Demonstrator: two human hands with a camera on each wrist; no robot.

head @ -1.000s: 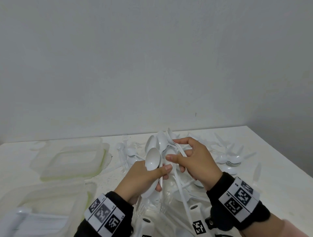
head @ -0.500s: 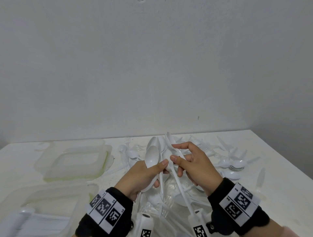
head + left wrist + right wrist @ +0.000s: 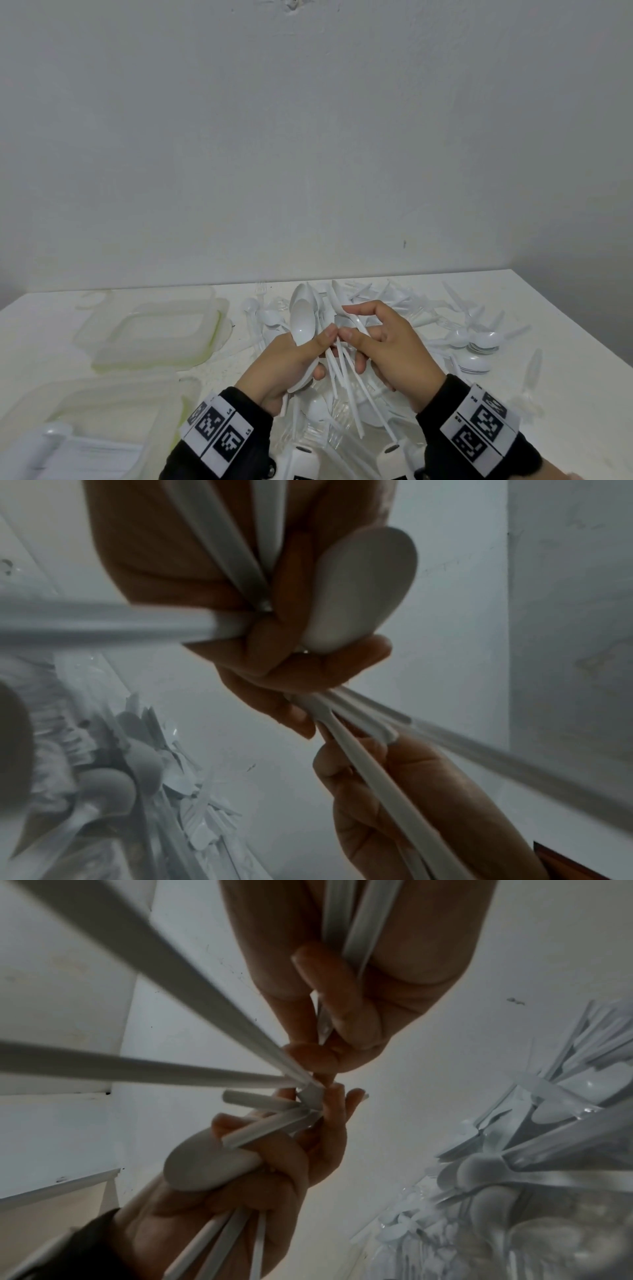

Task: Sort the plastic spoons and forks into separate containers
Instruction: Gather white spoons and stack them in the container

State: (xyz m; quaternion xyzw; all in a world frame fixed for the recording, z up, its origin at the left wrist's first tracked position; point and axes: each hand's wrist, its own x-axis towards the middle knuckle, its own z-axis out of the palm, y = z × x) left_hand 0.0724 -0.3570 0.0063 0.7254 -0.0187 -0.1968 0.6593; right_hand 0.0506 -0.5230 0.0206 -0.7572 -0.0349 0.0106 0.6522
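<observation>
Fanning upward over the cutlery pile point(image 3: 455, 329), a bunch of white spoons point(image 3: 303, 322) sits gripped in the left hand point(image 3: 287, 363); the right hand point(image 3: 387, 346) pinches one spoon handle point(image 3: 358, 323) beside it, containers point(image 3: 150, 329) left.

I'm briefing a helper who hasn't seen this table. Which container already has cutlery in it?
Start at the white table and go to its left side, where two clear containers sit. The cutlery container is the nearer, at the bottom-left corner. Unlike the far container, it holds white handles stacked inside.
</observation>
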